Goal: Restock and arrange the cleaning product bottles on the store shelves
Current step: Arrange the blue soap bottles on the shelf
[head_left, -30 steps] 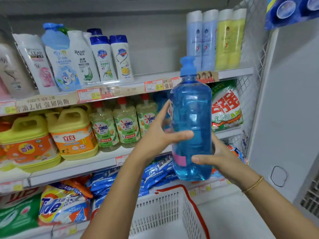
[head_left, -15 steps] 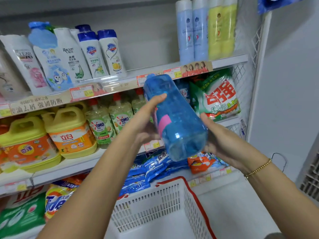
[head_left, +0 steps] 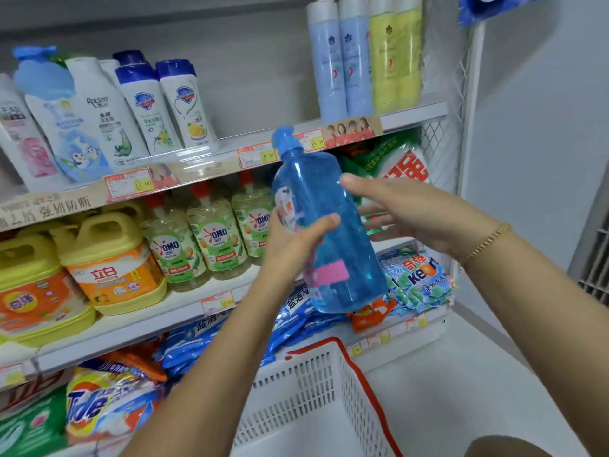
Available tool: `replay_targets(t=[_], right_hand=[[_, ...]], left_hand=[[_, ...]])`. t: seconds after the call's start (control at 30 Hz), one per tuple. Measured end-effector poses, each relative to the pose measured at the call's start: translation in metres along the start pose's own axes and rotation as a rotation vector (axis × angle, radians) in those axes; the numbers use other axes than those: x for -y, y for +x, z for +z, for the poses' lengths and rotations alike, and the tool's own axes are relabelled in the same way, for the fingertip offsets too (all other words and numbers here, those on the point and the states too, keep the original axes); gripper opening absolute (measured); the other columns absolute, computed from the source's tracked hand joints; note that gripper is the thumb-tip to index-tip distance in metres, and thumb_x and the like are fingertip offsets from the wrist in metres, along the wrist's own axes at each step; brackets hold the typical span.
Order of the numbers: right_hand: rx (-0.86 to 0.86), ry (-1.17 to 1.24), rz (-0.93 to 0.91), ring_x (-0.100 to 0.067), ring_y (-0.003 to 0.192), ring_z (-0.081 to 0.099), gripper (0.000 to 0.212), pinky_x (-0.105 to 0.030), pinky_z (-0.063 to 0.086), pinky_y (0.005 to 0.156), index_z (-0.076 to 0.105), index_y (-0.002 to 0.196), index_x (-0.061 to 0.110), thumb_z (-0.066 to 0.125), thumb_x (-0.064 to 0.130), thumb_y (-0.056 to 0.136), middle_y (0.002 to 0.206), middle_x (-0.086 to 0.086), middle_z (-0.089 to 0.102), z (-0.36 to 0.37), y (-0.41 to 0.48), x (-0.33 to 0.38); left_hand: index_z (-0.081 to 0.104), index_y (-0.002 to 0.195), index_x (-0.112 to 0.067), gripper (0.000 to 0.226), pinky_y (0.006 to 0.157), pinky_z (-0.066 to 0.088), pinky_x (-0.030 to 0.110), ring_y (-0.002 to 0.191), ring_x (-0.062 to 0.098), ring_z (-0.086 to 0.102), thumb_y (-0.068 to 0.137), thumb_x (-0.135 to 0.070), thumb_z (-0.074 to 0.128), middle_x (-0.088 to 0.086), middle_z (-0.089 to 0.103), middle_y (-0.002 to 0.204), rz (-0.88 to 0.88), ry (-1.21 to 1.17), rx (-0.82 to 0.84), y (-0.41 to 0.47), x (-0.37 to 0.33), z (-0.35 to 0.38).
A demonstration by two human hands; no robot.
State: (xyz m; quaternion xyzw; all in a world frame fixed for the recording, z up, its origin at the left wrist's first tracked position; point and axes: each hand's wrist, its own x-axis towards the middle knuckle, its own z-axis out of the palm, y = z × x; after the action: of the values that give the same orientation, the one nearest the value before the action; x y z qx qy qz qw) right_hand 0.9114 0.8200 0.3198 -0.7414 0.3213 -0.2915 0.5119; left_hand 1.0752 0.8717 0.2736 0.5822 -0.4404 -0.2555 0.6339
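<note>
I hold a clear blue liquid bottle (head_left: 349, 245) with a blue cap and a pink sticker in front of the middle shelf (head_left: 184, 301). It leans with its cap up and to the left. My left hand (head_left: 293, 245) grips its middle, thumb across the front. My right hand (head_left: 412, 212) lies against the bottle's upper right side with straight fingers, its thumb touching the bottle. The bottle hangs in the air, right of the OMO bottles (head_left: 214, 235) and left of a green detergent bag (head_left: 402, 163).
Yellow jugs (head_left: 112, 262) fill the middle shelf's left. Shampoo bottles (head_left: 164, 103) and tall spray cans (head_left: 362, 57) stand on the top shelf. Detergent bags (head_left: 418, 278) lie on the lower shelf. A white basket with red rim (head_left: 316, 384) stands below. A wire panel (head_left: 441, 133) closes the right end.
The bottle went from upright to steeply tilted, and now stands more upright again. My right hand left the base and now lies on the upper side.
</note>
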Motion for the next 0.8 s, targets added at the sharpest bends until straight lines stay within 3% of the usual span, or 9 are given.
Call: replay_targets(t=[0.07,0.17,0.27,0.3,0.37,0.43,0.5,0.67,0.8], right_hand=[[-0.058,-0.109,-0.034,-0.014,0.093,0.069,0.056,-0.034,0.055,0.083,0.065,0.111,0.026,0.072,0.062,0.068,0.103,0.004,0.072,0.010,0.013,0.005],[-0.306,-0.208,-0.127,-0.010,0.093,0.067,0.091,-0.034,0.056,0.083,0.058,0.114,0.020,0.082,0.067,0.039,0.106,0.003,0.069,0.020,0.030,-0.008],[-0.472,-0.268,-0.122,-0.007,0.089,0.060,0.081,-0.023,0.050,0.075,0.045,0.110,0.017,0.088,0.051,0.050,0.102,0.010,0.061,0.018,0.017,-0.030],[-0.492,-0.249,-0.135,-0.003,0.087,0.059,0.077,-0.017,0.048,0.072,0.045,0.110,0.019,0.088,0.047,0.052,0.099,0.014,0.060,0.012,0.012,-0.040],[-0.496,-0.167,-0.134,0.003,0.088,0.061,0.076,-0.015,0.050,0.077,0.050,0.111,0.021,0.089,0.044,0.051,0.099,0.017,0.063,0.002,0.006,-0.062],[-0.469,-0.100,-0.107,0.011,0.087,0.061,0.069,-0.013,0.050,0.080,0.052,0.109,0.026,0.090,0.037,0.053,0.100,0.016,0.065,-0.004,0.004,-0.087],[-0.445,-0.080,-0.053,0.013,0.086,0.061,0.067,-0.010,0.050,0.077,0.050,0.108,0.027,0.091,0.031,0.055,0.100,0.017,0.064,-0.004,0.003,-0.120],[-0.475,-0.029,0.121,0.001,0.088,0.065,0.079,-0.021,0.054,0.076,0.050,0.113,0.022,0.092,0.035,0.048,0.102,0.012,0.066,0.002,0.006,-0.218],[-0.538,-0.126,0.262,-0.014,0.092,0.062,0.073,-0.021,0.050,0.071,0.047,0.111,0.024,0.092,0.031,0.054,0.095,0.017,0.061,0.019,0.014,-0.304]], left_hand=[[0.044,0.128,-0.024,0.079,0.078,0.057,0.031,0.092,0.004,0.066,0.060,-0.033,0.084,-0.010,0.065,0.108,0.143,0.118,-0.027,-0.005,0.013,0.013],[0.028,0.142,-0.022,0.111,0.088,0.054,0.041,0.106,0.007,0.061,0.050,-0.049,0.084,-0.010,0.058,0.120,0.224,0.237,-0.033,-0.013,0.030,0.031],[0.025,0.142,-0.029,0.117,0.093,0.052,0.038,0.114,0.009,0.057,0.046,-0.057,0.086,-0.012,0.055,0.129,0.194,0.281,0.058,-0.016,0.044,0.038],[0.029,0.140,-0.034,0.113,0.094,0.051,0.033,0.115,0.007,0.057,0.046,-0.057,0.088,-0.018,0.057,0.127,0.149,0.286,0.120,-0.015,0.048,0.037],[0.045,0.120,-0.046,0.077,0.083,0.053,0.021,0.102,0.000,0.064,0.059,-0.037,0.090,-0.028,0.066,0.108,0.066,0.209,0.264,-0.005,0.056,0.032],[0.057,0.116,-0.034,0.060,0.073,0.053,0.017,0.092,0.002,0.069,0.069,-0.010,0.084,-0.018,0.071,0.103,0.018,0.111,0.376,0.008,0.063,0.029],[0.058,0.126,-0.016,0.063,0.075,0.055,0.021,0.095,0.012,0.070,0.069,0.002,0.080,-0.003,0.070,0.114,-0.039,0.069,0.433,0.017,0.077,0.035],[0.056,0.131,-0.017,0.066,0.087,0.056,0.032,0.104,0.011,0.066,0.071,-0.006,0.082,-0.003,0.063,0.127,-0.158,0.207,0.528,0.030,0.147,0.059],[0.065,0.118,-0.009,0.035,0.068,0.047,0.006,0.075,0.000,0.062,0.084,0.001,0.068,0.009,0.068,0.115,-0.212,0.470,0.462,0.043,0.199,0.061]])
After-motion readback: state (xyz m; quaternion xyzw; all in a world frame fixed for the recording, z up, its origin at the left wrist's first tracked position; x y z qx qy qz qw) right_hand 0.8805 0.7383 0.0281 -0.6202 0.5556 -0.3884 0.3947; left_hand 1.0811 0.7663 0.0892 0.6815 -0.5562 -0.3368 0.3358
